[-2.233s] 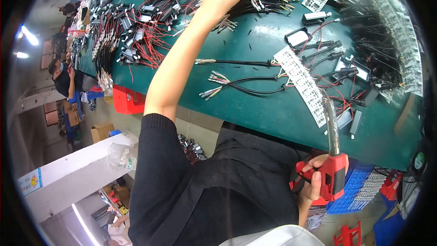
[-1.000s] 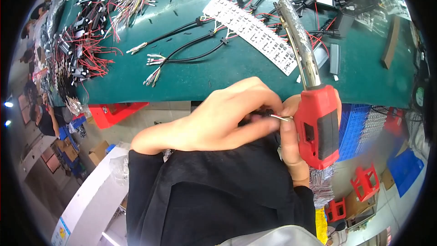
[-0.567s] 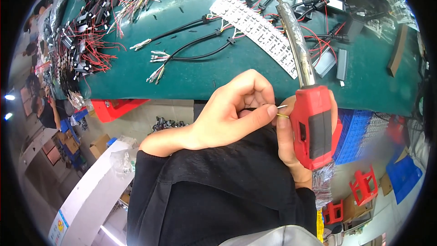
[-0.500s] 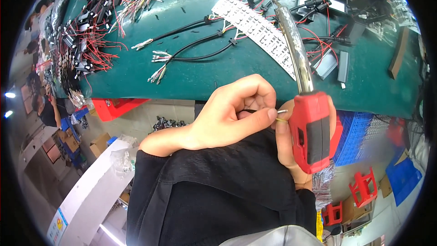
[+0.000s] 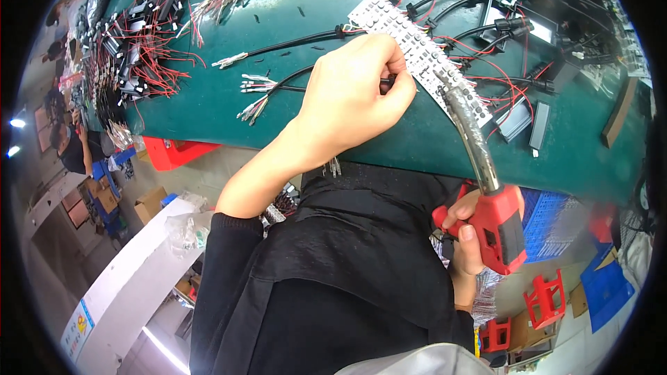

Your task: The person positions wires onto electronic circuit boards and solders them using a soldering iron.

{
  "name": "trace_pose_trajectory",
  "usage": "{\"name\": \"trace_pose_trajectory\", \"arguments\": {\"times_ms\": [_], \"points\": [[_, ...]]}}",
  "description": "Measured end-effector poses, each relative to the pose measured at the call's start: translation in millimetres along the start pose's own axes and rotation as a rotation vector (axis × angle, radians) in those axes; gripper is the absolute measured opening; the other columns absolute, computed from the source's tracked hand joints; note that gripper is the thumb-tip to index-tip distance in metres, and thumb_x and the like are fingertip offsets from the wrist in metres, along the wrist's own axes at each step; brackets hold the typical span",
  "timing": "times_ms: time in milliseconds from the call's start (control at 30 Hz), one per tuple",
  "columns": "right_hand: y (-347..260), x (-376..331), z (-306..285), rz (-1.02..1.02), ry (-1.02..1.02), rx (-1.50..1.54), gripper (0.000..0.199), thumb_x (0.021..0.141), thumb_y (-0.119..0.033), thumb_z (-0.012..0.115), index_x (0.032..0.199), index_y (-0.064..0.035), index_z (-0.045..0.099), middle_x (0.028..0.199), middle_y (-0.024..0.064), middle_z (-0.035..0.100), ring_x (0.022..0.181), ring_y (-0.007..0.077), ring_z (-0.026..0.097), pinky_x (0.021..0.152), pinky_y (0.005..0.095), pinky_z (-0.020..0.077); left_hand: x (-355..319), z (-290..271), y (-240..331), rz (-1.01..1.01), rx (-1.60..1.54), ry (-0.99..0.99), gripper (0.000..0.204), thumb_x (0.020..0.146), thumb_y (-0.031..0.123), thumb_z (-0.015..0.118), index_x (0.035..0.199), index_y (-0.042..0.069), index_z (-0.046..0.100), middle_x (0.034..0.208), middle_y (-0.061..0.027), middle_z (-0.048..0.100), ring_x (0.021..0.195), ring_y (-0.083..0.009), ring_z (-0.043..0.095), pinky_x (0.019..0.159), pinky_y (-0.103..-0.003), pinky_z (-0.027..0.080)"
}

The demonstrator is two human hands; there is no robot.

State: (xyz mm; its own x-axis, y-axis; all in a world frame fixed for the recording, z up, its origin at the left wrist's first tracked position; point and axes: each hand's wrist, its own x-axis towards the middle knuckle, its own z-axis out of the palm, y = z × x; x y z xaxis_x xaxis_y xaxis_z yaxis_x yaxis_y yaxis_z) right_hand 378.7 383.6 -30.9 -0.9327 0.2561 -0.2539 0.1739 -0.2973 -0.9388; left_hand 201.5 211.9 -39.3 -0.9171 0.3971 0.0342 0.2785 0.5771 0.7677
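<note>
My right hand point(image 5: 467, 230) grips a soldering gun point(image 5: 501, 229) with a red and dark grey handle, thumb and fingers around it. Its long stained metal barrel points up and away, the tip end over a white circuit board strip point(image 5: 425, 59) full of small parts. Over the board's left edge, my left hand point(image 5: 358, 90) is closed, thumb against curled fingers. Something dark shows inside its grasp, too covered to name. Two black cables are near it: one upper cable point(image 5: 292, 43) runs to the board, and a lower cable point(image 5: 281, 85) passes behind the hand. Both have bare-ended wires.
A heap of red and black wired parts point(image 5: 142, 62) lies on the green table point(image 5: 229, 114) at the left. Black connector cables point(image 5: 462, 0) and grey-white modules point(image 5: 514, 119) crowd the right. A brown bar point(image 5: 620, 112) lies farther right. Red stools point(image 5: 545, 300) and a blue crate point(image 5: 545, 219) stand below.
My left hand has gone up from my lap to the board's edge. The soldering gun has shifted lower and slightly right, and its tip now reaches over the board. The view has shifted slightly.
</note>
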Motion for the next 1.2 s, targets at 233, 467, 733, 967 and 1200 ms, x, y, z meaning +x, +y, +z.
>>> {"name": "trace_pose_trajectory", "arguments": {"times_ms": [233,467,733,967,1200], "points": [[6.9,1.7,3.1,-0.010,-0.012,0.026,0.068,0.077,-0.001,0.063,0.135,-0.0011,0.027,0.082,0.0170,0.060,0.072,0.0223,0.060,0.065,0.0331,0.0520,-6.8,9.9,-2.6,0.201,0.228,0.135,0.010,0.071,0.000,0.066,0.075,0.001,0.056,0.066,-0.0055,0.053,0.055,-0.0152,0.054,0.051,-0.024,0.045],[8.0,3.5,-0.8,0.014,-0.062,0.012,0.069,0.077,0.000,0.063,0.136,-0.0019,0.027,0.084,0.0171,0.060,0.074,0.0222,0.060,0.067,0.0335,0.0520,-11.6,-2.0,-1.2,0.143,0.168,0.082,0.008,0.076,0.001,0.066,0.080,0.001,0.059,0.067,-0.0017,0.055,0.057,-0.0078,0.053,0.052,-0.019,0.043],[1.9,2.1,1.9,0.070,0.039,-0.005,0.070,0.077,-0.011,0.066,0.132,-0.0022,0.023,0.081,0.0127,0.058,0.068,0.0211,0.058,0.063,0.0329,0.0507,-12.9,-10.1,3.3,-0.091,-0.164,0.040,0.011,0.083,0.004,0.063,0.091,0.000,0.056,0.079,-0.0002,0.053,0.062,-0.0022,0.044,0.054,-0.016,0.038],[1.5,-0.5,1.0,0.071,0.074,0.002,0.073,0.075,-0.014,0.068,0.132,-0.0049,0.024,0.080,0.0120,0.057,0.065,0.0208,0.057,0.059,0.0332,0.0506,-14.3,-11.7,-16.6,0.320,0.049,0.039,0.026,0.072,-0.009,0.066,0.095,0.001,0.060,0.100,-0.0084,0.051,0.065,-0.0093,0.049,0.054,-0.020,0.041],[2.0,0.1,2.6,0.054,0.081,0.013,0.074,0.075,-0.014,0.068,0.133,-0.0061,0.023,0.080,0.0123,0.057,0.065,0.0213,0.057,0.059,0.0331,0.0506,-15.4,-10.9,-22.7,0.477,0.280,0.058,0.038,0.064,-0.007,0.073,0.100,0.004,0.067,0.096,-0.0063,0.048,0.068,-0.0113,0.052,0.058,-0.020,0.046]]}}
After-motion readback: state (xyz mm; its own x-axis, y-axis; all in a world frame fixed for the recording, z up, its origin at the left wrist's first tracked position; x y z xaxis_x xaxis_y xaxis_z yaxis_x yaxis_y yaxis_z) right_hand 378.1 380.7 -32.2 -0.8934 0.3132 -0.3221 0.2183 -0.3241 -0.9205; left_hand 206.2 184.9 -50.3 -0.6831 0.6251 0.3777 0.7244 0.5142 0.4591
